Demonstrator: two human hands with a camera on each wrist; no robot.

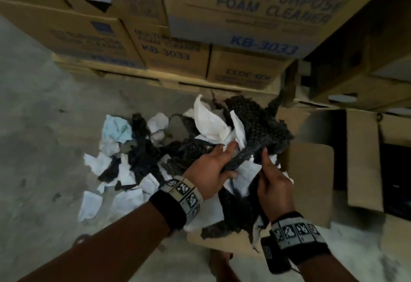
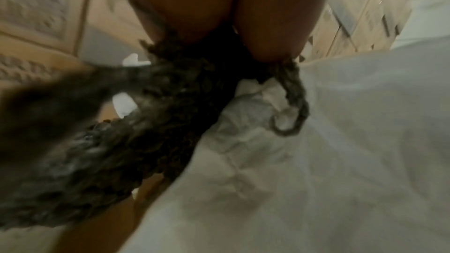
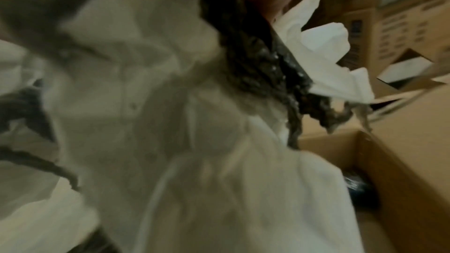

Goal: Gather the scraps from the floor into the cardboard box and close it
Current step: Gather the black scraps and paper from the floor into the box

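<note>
both hands — left hand, right hand — curl fingers round a bundle of black mesh and white paper scraps, mid-frame beside the open brown cardboard box — loose trailing pieces could slip back onto the grey concrete floor.

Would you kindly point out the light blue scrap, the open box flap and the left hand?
light blue scrap (image 1: 116,128), head view, crumpled middle.
open box flap (image 1: 311,181), head view, flat face.
left hand (image 1: 209,168), head view, back.

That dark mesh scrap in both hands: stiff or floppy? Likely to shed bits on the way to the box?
Probably floppy: the dark mesh scrap drapes and folds over the left hand and right hand. Likely light, since it bunches with white paper scraps. Its frayed strands may snag or trail, so loose pieces could drop.
</note>
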